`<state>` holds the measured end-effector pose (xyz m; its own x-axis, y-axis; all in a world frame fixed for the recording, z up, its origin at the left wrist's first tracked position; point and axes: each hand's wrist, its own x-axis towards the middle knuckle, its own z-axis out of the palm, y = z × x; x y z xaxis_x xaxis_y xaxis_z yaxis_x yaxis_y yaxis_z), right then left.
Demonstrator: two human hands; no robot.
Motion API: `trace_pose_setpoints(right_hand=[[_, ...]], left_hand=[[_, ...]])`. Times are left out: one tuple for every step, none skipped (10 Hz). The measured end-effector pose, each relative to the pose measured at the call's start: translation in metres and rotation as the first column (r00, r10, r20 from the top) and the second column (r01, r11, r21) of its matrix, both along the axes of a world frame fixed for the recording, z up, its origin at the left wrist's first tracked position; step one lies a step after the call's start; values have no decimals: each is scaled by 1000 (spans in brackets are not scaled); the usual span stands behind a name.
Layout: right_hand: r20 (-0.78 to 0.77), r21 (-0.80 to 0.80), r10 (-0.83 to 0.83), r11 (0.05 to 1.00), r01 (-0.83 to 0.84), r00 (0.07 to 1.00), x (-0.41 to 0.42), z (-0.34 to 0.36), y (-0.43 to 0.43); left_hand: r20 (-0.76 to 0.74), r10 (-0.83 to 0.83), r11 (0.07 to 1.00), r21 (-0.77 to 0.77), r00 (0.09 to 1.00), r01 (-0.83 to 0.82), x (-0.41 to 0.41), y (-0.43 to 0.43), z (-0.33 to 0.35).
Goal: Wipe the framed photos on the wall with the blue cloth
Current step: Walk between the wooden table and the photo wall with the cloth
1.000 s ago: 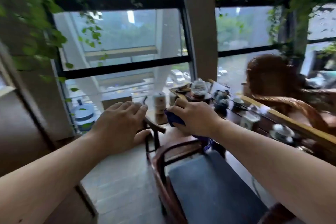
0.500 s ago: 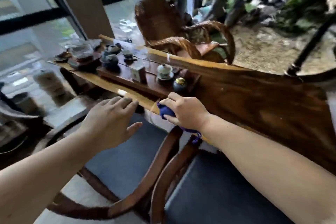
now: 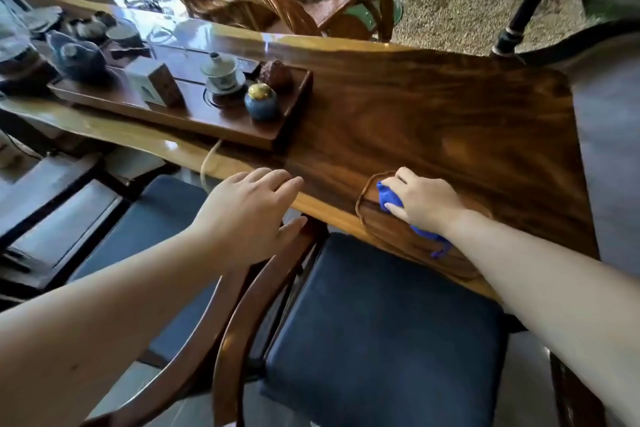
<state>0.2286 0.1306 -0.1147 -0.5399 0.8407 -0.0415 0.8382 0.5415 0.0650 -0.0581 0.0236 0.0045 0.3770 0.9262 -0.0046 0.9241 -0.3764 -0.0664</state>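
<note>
The right hand (image 3: 424, 203) is gripping the bunched blue cloth (image 3: 391, 198) over the wooden table (image 3: 433, 114), the left hand (image 3: 247, 215) is hovering empty with fingers loosely spread, and no framed photos are showing anywhere ahead.

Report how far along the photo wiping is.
Done: nothing that shows; no framed photos or wall are in view. In hand: the right hand grips the bunched blue cloth above the wooden table; the left hand is open and empty. Left: reaching the photos and wiping them all.
</note>
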Motion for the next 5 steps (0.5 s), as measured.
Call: trace_pose_setpoints(right_hand=[[1,-28,-107,994,107,994,19,-30,4],[-57,-89,-183,980,177,982,30,-56,0],[-52,-114,-247,964,240,968,35,-68,-8],[36,-174,-287,941,289,957,35,-61,-10],[39,-149,-229,961,232,973,19,-36,-12]], left_hand=[[-3,-3,999,-32,1000,3,7,11,-19],[5,5,998,-58,1000,-5,15,19,-35],[-1,9,996,-84,1000,-9,23,26,-45],[-14,-4,995,-99,1000,2,25,29,-52],[-52,5,999,-47,999,-7,15,25,-45]])
